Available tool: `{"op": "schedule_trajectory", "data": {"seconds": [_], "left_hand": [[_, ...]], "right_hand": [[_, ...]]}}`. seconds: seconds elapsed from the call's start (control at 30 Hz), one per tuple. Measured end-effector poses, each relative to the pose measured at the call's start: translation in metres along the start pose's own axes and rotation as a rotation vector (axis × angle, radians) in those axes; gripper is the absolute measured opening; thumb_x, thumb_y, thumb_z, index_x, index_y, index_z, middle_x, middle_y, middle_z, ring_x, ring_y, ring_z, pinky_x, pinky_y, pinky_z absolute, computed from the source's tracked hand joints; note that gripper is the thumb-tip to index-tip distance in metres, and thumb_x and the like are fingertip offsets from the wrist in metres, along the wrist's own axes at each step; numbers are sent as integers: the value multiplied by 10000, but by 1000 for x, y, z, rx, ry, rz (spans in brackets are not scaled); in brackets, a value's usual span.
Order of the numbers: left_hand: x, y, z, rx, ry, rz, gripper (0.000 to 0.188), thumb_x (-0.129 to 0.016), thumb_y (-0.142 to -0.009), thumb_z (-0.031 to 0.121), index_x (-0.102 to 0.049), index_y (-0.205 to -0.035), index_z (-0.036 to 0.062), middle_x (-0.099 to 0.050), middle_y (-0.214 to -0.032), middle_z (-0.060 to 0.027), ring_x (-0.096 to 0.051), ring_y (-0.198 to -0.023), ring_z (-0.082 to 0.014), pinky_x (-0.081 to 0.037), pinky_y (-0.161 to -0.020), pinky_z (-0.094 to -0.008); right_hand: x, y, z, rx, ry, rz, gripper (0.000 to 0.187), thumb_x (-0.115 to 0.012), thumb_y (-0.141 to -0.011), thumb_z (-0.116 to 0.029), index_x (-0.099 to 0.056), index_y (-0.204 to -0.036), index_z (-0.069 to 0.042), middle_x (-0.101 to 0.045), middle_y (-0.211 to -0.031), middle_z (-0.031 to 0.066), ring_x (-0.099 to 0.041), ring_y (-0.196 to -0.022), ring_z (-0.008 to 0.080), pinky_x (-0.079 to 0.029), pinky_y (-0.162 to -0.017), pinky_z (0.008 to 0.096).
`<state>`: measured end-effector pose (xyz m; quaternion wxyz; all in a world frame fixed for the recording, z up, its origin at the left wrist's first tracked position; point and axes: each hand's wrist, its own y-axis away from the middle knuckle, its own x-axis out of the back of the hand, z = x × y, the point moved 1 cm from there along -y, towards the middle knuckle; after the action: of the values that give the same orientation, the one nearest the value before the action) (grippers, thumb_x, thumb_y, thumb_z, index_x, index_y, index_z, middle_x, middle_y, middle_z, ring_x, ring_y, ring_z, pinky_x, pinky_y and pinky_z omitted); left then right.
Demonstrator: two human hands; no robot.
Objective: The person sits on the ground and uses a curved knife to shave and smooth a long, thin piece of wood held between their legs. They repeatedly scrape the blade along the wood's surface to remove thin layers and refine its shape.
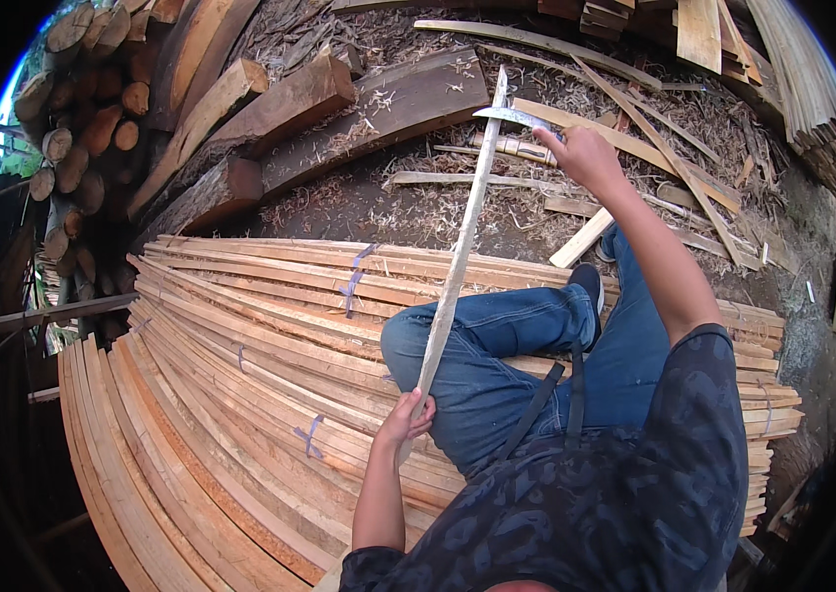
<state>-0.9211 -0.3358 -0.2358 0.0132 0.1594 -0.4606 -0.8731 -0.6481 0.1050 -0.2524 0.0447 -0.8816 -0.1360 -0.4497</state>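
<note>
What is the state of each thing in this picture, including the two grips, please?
Left grip: closed around the near part of the wooden strip
Right grip: closed on the knife
Wooden strip: held, pointing away from the person
Knife: blade bare, crossing the strip near its far end
Bundled strips: lying, tied
Logs: stacked, cut ends showing
Shavings: scattered

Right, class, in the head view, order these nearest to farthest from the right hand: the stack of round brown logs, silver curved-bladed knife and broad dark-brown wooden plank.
1. Silver curved-bladed knife: held in the right hand, blade pointing left.
2. Broad dark-brown wooden plank: left of the hand.
3. Stack of round brown logs: far left, past the plank.
</note>
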Motion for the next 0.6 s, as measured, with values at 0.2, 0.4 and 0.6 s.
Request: {"op": "schedule_trajectory", "data": {"seconds": [0.2, 0.4, 0.6], "left_hand": [[6, -3, -5, -31, -33, -66, 626, -387, -979, 593, -507, -703, 45, -260, -426, 63, -245, -324, -56, -179, -326, -227], [-18, 11, -10, -153, -285, 201, 489, -467, -1003, 444, -507, -709, 55, -348, -516, 41, -328, -451, -46, -260, -420, -230], [-36, 43, -48, -227, -559, 466, 363, -525, -991, 310, -546, -778, 17, -452, -599, 10, -425, -585, -85, -368, -534, -284]], "right_hand": [[-36, 86, -44, 508, 192, -256, 768, -429, -880, -715, -665, -628, -29, -615, -562, 160, -639, -541, 338, -522, -531, 443], [-8, 25, 18, 50, 200, -71, 770, -450, -880, -700, -677, -659, 1, -648, -643, 205, -668, -645, 370, -530, -592, 459], [20, 86, 19, 46, 13, -18, 696, -515, -889, -628, -689, -673, 10, -626, -606, 223, -658, -642, 384, -527, -605, 464]]}}
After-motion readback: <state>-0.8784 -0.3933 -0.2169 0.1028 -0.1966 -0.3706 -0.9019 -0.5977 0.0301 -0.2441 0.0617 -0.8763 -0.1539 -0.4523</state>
